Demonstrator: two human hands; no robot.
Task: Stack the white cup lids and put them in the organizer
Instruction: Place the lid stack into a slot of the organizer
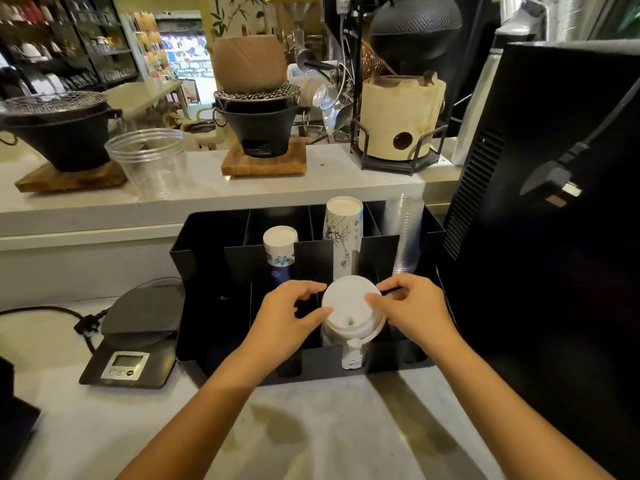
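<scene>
A stack of white cup lids (349, 308) stands in a front compartment of the black organizer (194, 268), its top lid showing a sip hole. My left hand (289, 315) touches the stack's left edge with thumb and fingertips. My right hand (412, 306) pinches the right edge of the top lid. More of the stack (351, 355) shows through the front slot below.
The organizer's back compartments hold a short paper cup stack (280, 251), a taller printed one (343, 233) and clear plastic cups (405, 233). A digital scale (135, 341) with a cable sits left. A large black machine (554, 220) stands right. Stoves and a clear cup (149, 161) occupy the raised ledge.
</scene>
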